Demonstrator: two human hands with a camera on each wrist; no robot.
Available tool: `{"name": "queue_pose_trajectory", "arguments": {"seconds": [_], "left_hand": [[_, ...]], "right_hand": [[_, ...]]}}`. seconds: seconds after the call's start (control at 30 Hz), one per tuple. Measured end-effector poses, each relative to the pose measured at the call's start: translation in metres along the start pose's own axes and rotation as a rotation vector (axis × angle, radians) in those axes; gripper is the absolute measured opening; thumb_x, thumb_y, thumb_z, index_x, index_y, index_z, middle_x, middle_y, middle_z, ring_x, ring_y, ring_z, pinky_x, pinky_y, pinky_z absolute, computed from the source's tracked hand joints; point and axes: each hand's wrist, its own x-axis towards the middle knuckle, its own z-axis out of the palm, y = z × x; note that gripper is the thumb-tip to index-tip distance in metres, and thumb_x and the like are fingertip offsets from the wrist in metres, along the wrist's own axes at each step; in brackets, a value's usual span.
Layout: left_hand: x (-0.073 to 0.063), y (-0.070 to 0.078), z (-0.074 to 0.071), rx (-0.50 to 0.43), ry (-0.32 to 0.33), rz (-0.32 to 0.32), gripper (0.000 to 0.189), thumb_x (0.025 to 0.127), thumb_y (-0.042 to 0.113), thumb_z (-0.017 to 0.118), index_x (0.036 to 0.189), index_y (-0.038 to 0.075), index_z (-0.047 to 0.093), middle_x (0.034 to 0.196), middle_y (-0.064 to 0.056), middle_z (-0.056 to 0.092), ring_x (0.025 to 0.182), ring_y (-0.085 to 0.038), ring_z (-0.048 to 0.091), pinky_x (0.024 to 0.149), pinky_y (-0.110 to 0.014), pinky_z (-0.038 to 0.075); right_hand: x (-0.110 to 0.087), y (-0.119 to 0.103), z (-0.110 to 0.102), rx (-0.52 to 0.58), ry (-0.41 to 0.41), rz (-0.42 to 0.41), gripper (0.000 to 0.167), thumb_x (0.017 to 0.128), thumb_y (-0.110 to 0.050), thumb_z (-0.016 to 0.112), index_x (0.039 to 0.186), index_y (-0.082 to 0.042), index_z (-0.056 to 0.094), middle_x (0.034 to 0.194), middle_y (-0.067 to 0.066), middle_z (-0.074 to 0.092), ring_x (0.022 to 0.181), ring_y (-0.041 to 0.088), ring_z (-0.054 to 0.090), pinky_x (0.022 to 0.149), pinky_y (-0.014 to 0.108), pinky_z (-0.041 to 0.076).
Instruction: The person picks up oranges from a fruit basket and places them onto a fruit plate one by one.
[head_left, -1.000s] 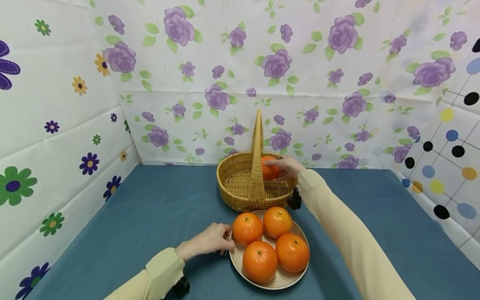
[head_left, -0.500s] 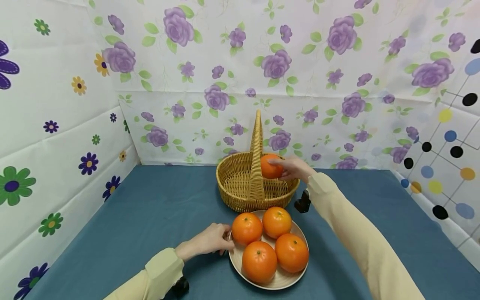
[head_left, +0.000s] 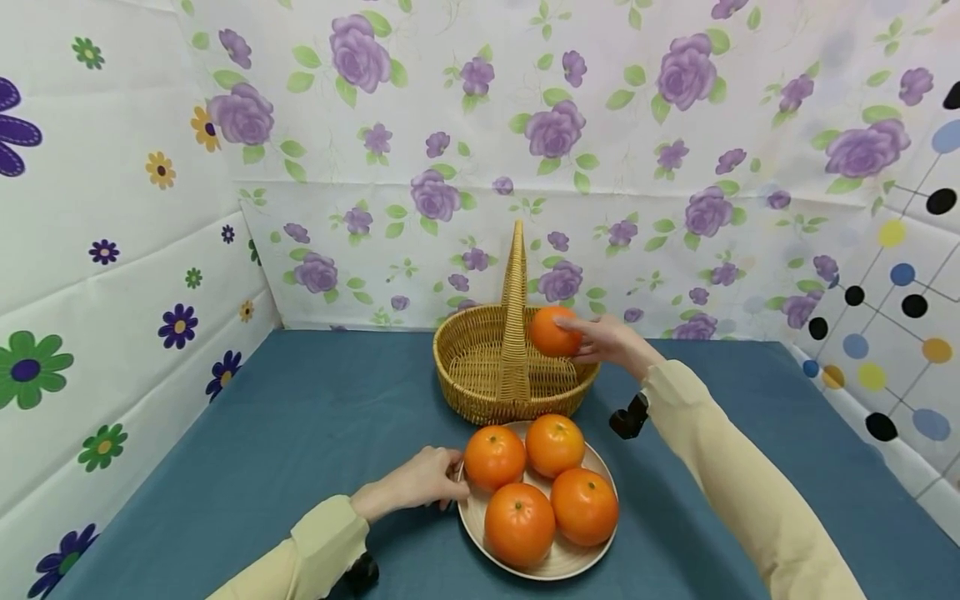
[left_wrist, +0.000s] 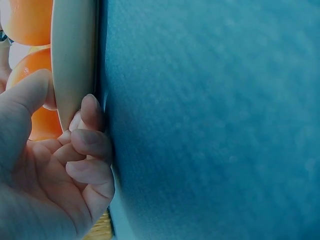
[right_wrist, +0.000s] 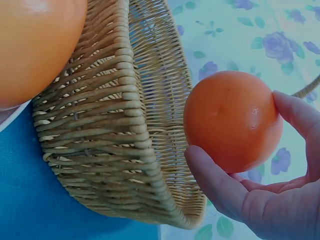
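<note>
My right hand (head_left: 609, 340) grips an orange (head_left: 555, 332) between thumb and fingers, over the right half of a wicker basket (head_left: 472, 404). In the right wrist view this orange (right_wrist: 232, 121) hangs beside the basket's rim (right_wrist: 131, 95), apart from it. My left hand (head_left: 422, 481) pinches the left edge of a round plate (head_left: 558, 567). The left wrist view has the thumb (left_wrist: 37, 90) over the plate's rim (left_wrist: 75, 55) and curled fingers (left_wrist: 90, 142) at its outer underside. Several oranges (head_left: 520, 525) sit on the plate.
The basket's tall arched handle (head_left: 515, 292) stands upright across its middle. The plate lies just in front of the basket on a blue tablecloth (head_left: 337, 400). Flower-patterned cloth (head_left: 450, 108) hangs behind, with more printed cloth along both sides.
My right hand has lifted the orange up out of the basket and drawn it rightward, away from the handle. The left hand and the plate have stayed in place.
</note>
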Motion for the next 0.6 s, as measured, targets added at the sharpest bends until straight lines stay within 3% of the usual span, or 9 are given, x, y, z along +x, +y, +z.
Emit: {"name": "queue_pose_trajectory", "arguments": {"seconds": [0.3, 0.6], "left_hand": [[-0.001, 0.002, 0.000, 0.008, -0.001, -0.002, 0.012, 0.079, 0.012, 0.061, 0.070, 0.009, 0.052, 0.049, -0.001, 0.054, 0.037, -0.012, 0.043, 0.038, -0.024, 0.035], [-0.001, 0.002, 0.000, 0.013, 0.012, 0.004, 0.014, 0.078, 0.011, 0.061, 0.069, 0.008, 0.051, 0.047, 0.000, 0.054, 0.036, -0.011, 0.042, 0.037, -0.024, 0.035]], "right_hand": [[-0.010, 0.008, -0.008, -0.003, 0.009, -0.044, 0.071, 0.085, -0.033, 0.063, 0.131, 0.012, 0.032, 0.125, 0.031, 0.040, 0.103, 0.038, 0.052, 0.084, 0.043, 0.041], [-0.017, 0.021, -0.014, -0.004, -0.027, -0.141, 0.080, 0.084, -0.035, 0.063, 0.137, 0.008, 0.023, 0.128, 0.027, 0.037, 0.104, 0.034, 0.052, 0.085, 0.039, 0.041]]}}
